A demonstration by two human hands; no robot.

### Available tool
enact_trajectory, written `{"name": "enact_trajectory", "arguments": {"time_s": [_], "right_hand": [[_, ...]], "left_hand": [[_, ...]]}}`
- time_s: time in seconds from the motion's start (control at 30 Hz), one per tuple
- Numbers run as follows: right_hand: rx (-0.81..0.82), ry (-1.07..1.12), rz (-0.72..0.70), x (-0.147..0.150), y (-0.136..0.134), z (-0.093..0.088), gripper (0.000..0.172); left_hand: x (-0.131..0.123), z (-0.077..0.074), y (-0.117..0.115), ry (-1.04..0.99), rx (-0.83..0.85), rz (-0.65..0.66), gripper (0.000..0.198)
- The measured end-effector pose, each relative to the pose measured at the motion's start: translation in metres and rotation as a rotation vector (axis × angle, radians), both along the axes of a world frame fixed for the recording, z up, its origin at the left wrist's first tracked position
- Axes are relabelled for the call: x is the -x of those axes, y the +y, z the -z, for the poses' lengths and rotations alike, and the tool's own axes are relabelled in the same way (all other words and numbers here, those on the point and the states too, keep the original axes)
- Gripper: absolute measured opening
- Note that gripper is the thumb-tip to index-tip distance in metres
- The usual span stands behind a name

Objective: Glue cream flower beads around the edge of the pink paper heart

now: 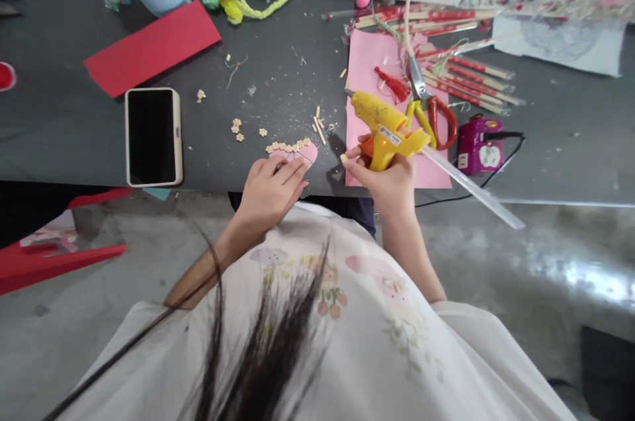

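Note:
My right hand [387, 179] is closed round the handle of a yellow hot glue gun [389, 126], whose clear glue stick [471, 189] sticks out to the lower right. The gun's nozzle points up and left over a pink paper sheet [364, 60]. My left hand [270, 189] rests at the table's near edge with its fingers pressed flat on a small pink paper piece [302, 153]. A row of small beige wooden bits [288, 145] lines that piece's far edge.
A phone [153, 136] lies face up to the left, with red card [151, 47] behind it. Scissors [429, 106], red-and-beige sticks [461, 70] and a purple power strip [480, 146] crowd the right. Loose wooden bits [238, 130] dot the dark table [74, 116].

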State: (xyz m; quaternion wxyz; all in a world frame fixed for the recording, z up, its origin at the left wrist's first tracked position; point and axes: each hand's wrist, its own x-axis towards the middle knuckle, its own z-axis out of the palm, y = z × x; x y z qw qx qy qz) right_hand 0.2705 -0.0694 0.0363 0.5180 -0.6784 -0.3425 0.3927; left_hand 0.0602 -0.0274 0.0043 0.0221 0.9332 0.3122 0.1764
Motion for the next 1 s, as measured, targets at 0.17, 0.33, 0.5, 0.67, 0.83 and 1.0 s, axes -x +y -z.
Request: {"name": "enact_trajectory", "arguments": {"time_s": [0.17, 0.33, 0.5, 0.67, 0.83, 1.0], "right_hand": [[0.028, -0.01, -0.052, 0.009, 0.006, 0.012, 0.033], [0.028, -0.021, -0.054, 0.013, 0.009, 0.014, 0.035], [0.03, -0.032, -0.04, 0.01, 0.008, 0.012, 0.034], [0.012, -0.024, -0.028, 0.008, 0.007, 0.015, 0.035], [-0.003, -0.031, -0.018, 0.005, 0.005, 0.018, 0.036], [0.003, -0.047, -0.023, 0.004, 0.005, 0.021, 0.038]], "left_hand": [[0.009, 0.006, -0.005, 0.014, -0.078, -0.014, 0.028], [0.013, 0.008, -0.007, 0.001, -0.064, -0.042, 0.031], [0.003, 0.007, -0.009, -0.001, -0.044, -0.022, 0.036], [-0.008, 0.004, -0.009, -0.045, -0.09, 0.134, 0.029], [-0.019, 0.008, -0.004, -0.025, -0.006, -0.003, 0.039], [-0.025, 0.006, -0.003, -0.057, 0.019, 0.13, 0.036]]}}
